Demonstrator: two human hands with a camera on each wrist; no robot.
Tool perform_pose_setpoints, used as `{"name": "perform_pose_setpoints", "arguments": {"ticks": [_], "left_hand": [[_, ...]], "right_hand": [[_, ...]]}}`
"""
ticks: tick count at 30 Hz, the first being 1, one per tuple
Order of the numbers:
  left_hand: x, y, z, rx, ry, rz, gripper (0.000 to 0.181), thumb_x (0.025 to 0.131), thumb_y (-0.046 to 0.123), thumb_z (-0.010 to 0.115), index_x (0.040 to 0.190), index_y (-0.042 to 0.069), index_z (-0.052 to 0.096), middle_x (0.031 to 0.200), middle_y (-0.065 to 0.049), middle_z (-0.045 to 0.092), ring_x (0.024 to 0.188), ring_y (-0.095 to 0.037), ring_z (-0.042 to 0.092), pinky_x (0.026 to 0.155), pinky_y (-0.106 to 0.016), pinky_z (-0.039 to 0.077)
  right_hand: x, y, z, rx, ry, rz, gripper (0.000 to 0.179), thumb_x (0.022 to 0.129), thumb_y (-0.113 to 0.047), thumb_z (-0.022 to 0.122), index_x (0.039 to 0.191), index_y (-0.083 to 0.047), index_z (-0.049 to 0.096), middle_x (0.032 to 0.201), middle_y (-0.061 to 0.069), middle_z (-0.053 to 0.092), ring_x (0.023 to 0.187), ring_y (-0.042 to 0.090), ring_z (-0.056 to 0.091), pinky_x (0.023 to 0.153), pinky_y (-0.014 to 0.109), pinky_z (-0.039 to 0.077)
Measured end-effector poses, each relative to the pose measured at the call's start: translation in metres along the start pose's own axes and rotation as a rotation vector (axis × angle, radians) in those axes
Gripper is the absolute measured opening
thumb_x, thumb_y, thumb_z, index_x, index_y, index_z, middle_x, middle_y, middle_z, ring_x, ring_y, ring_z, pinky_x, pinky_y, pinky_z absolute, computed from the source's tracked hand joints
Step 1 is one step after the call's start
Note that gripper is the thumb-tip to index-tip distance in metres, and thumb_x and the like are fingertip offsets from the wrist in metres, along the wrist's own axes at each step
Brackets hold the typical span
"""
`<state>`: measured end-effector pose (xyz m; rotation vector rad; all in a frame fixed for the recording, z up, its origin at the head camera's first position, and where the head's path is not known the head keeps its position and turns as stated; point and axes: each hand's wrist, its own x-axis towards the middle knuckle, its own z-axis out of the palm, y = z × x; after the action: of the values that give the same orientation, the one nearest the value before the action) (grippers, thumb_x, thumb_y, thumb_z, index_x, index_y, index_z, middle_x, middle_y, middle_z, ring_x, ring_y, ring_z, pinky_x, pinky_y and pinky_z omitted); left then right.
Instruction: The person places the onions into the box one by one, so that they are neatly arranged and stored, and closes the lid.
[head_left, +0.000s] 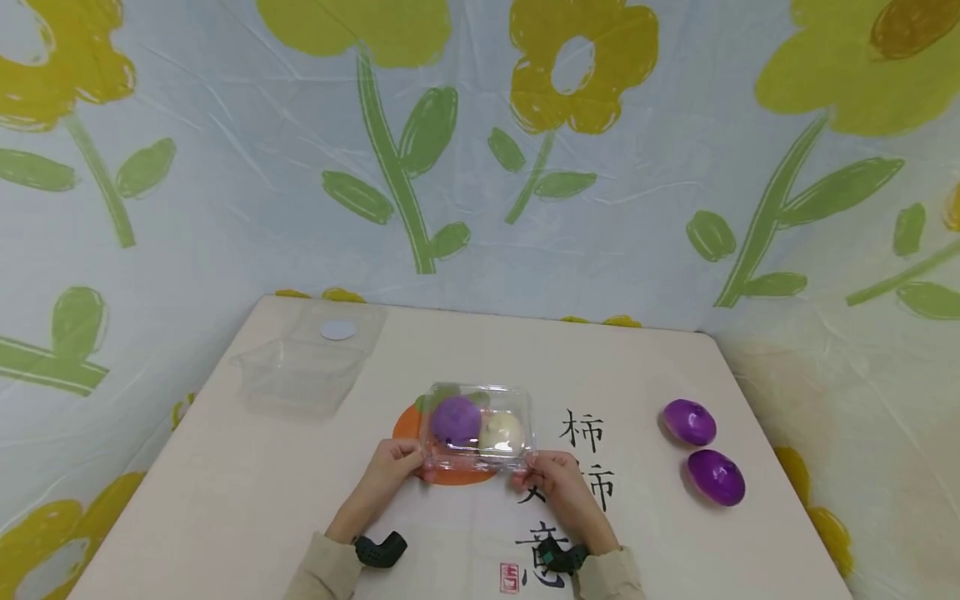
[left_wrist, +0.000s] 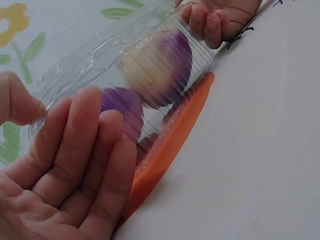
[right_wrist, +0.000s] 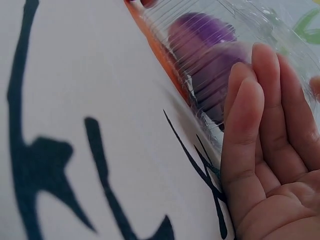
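A clear plastic clamshell box (head_left: 519,402) is over the orange persimmon print, its lid down. Inside lie a round purple piece (head_left: 457,421) and a cream-coloured one (head_left: 501,432), which shows purple on one side in the left wrist view. My left hand (head_left: 395,462) pinches the box's near left corner, thumb on top and fingers (left_wrist: 80,135) against the ribbed side. At the near right corner my right hand (head_left: 553,477) grips it likewise, its fingers (right_wrist: 272,95) along the box's side in the right wrist view.
Toward the back left stands another clear clamshell box (head_left: 300,371), lid raised, with a white oval label (head_left: 337,330). Two shiny purple, onion-like pieces (head_left: 689,422) lie at the right. Black characters (head_left: 582,431) are printed on the table cover. A flowered cloth (head_left: 300,208) hangs behind.
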<state>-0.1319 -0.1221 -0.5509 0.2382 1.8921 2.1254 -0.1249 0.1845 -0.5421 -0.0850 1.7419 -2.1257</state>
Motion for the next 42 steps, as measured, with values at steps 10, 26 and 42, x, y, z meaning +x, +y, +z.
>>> {"name": "perform_pose_setpoints", "arguments": {"ticks": [10,26,42], "left_hand": [[0.0004,0.0069,0.0087,0.040,0.094,-0.038,0.020,0.090,-0.003,0.055,0.079,-0.019,0.059,0.065,-0.006,0.064,0.061,-0.013,0.062,0.063,-0.025,0.055],[-0.0020,0.0028,0.0012,0.000,0.006,-0.009,0.025,0.097,0.007,0.050,0.085,-0.012,0.061,0.077,-0.004,0.066,0.073,-0.014,0.065,0.073,-0.027,0.057],[0.0000,0.0091,0.0074,-0.004,0.040,-0.059,0.022,0.096,0.004,0.049,0.079,-0.005,0.058,0.070,-0.004,0.061,0.067,-0.015,0.061,0.068,-0.023,0.052]], "right_hand": [[-0.0004,-0.0005,-0.0003,0.029,-0.023,-0.021,0.023,0.097,-0.011,0.055,0.084,-0.004,0.072,0.080,0.005,0.072,0.074,0.015,0.067,0.075,0.027,0.057],[0.0014,0.0024,0.0006,0.032,-0.047,-0.042,0.023,0.098,-0.008,0.052,0.086,0.000,0.071,0.081,0.005,0.072,0.073,0.015,0.066,0.074,0.026,0.057],[0.0010,-0.0006,0.0004,0.032,-0.027,-0.037,0.023,0.097,-0.007,0.052,0.084,-0.002,0.070,0.079,0.005,0.071,0.073,0.014,0.067,0.073,0.026,0.057]]}}
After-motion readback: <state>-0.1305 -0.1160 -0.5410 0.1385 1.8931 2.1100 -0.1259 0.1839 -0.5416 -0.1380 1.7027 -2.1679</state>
